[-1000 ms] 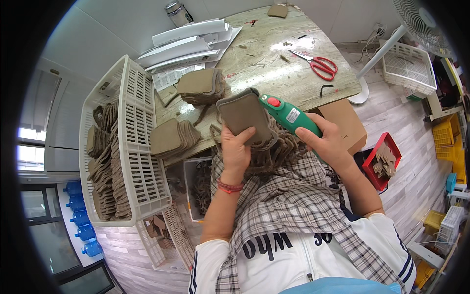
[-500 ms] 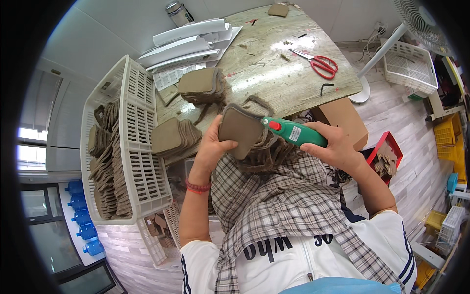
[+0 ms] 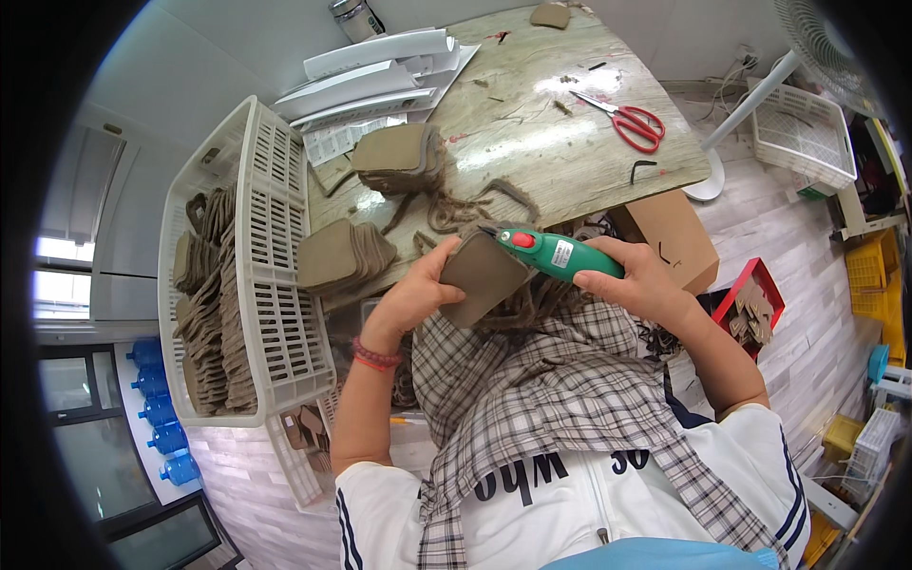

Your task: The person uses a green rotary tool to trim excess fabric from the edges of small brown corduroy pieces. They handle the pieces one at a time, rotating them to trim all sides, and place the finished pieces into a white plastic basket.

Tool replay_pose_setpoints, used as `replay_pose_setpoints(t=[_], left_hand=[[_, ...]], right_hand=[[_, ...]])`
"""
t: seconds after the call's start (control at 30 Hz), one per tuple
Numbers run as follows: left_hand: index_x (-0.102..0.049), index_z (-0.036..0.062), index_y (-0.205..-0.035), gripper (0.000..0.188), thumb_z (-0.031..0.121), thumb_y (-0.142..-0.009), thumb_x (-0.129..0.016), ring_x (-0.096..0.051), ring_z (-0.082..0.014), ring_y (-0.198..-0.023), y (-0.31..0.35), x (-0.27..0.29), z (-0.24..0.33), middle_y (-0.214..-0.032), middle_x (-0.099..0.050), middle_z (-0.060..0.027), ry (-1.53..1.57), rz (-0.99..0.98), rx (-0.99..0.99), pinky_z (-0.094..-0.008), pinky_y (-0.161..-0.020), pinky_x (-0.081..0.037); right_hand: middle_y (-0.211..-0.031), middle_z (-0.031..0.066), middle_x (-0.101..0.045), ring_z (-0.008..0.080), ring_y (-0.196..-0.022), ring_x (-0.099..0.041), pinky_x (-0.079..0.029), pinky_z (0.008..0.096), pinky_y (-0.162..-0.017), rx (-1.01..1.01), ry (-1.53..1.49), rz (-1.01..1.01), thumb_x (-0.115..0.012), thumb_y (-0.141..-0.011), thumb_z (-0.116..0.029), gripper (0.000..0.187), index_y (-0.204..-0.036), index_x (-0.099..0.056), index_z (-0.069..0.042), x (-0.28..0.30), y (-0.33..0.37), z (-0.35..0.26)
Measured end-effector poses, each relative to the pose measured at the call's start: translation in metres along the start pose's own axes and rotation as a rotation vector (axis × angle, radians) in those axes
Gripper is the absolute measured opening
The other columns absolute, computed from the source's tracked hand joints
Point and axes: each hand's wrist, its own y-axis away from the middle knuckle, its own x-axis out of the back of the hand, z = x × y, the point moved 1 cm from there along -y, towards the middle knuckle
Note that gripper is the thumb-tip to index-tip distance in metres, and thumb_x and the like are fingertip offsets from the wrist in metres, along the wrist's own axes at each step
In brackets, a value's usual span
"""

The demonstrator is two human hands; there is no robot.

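While the left hand (image 3: pixel 418 293) pinches the brown pad (image 3: pixel 486 274) by its left side, thumb on the face and the fingers mostly hidden behind, the right hand (image 3: pixel 638 275) is wrapped round the body of a green cutter (image 3: pixel 560 254). The pad is tilted above the checked apron (image 3: pixel 551 399), by the near edge of the table (image 3: pixel 546 104). The cutter's dark tip is at the pad's upper edge; the contact is small and partly masked, so whether it bites cannot be settled from this view.

Technique, as judged: set the tip flush with the rim and feed it along at an even pace, turning the pad at each rounded corner rather than twisting the cutter. A firm pinch near the working edge should limit flexing; the left forefinger, close to that edge, is best set clear of the tip's path. Too much pressure would likely nick the face.

Appearance: pad flat, roughly rectangular, corners rounded, face smooth and olive-brown. Fuzzy strips (image 3: pixel 445 211) lie on the table just beyond. Similar pads sit to the left in a farther stack (image 3: pixel 394 154) and a nearer stack (image 3: pixel 334 255).
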Motion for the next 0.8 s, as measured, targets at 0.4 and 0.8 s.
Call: replay_pose_setpoints(t=[0.4, 0.8], left_hand=[[-0.063, 0.0009, -0.097, 0.02, -0.004, -0.078, -0.069, -0.065, -0.0112, -0.077, 0.014, 0.032, -0.006, -0.088, -0.069, -0.0048, 0.346, 0.422, -0.317, -0.025, -0.071, -0.053], [-0.065, -0.0045, -0.098, 0.018, -0.005, -0.08, -0.068, -0.066, -0.0126, -0.076, 0.016, 0.028, 0.004, -0.089, -0.07, -0.0091, 0.263, 0.322, -0.28, -0.0248, -0.07, -0.055]], right_hand=[[-0.073, 0.0019, -0.058, 0.0065, -0.058, -0.052, -0.044, 0.023, -0.053, -0.084, -0.328, -0.071, -0.068, -0.087, -0.032, 0.041, -0.11, -0.063, 0.001, -0.008, -0.005, 0.02], [-0.084, 0.0107, -0.066, 0.0172, -0.074, -0.064, -0.051, 0.0299, -0.068, 0.068, -0.065, -0.08, -0.072, -0.082, -0.033, 0.045, -0.111, -0.062, 0.001, 0.001, -0.005, 0.019]])
